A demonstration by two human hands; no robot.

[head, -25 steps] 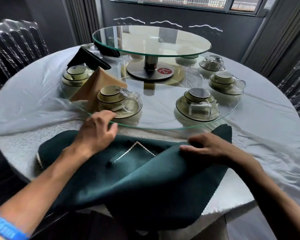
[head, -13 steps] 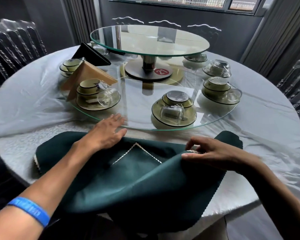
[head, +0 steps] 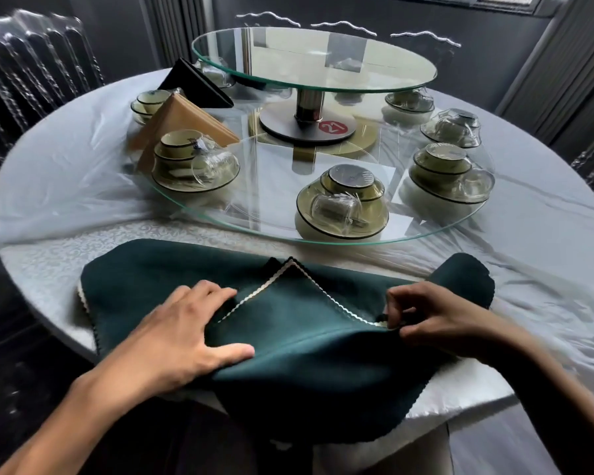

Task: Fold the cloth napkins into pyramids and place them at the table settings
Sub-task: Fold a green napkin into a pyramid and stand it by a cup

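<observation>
Left hand (head: 182,334) slid nearer, flat on green napkin (head: 309,365); right hand (head: 432,320) pinches its edge

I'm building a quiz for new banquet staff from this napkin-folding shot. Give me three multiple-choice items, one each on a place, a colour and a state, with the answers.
1. Where does the tan folded napkin stand?
A. On the lower glass turntable, by a bowl set
B. On the top glass tier
C. On a chair

2. What colour is the napkin being folded?
A. Red
B. Dark green
C. White

3. What is the right hand doing?
A. Resting open on a bowl
B. Holding a glass
C. Pinching the napkin's edge

Answers: 1 A, it leans beside the left bowl stack on the lower glass; 2 B, dark green with a pale scalloped trim; 3 C, fingertips are closed on the fold while the left hand lies flat on the cloth.
</observation>
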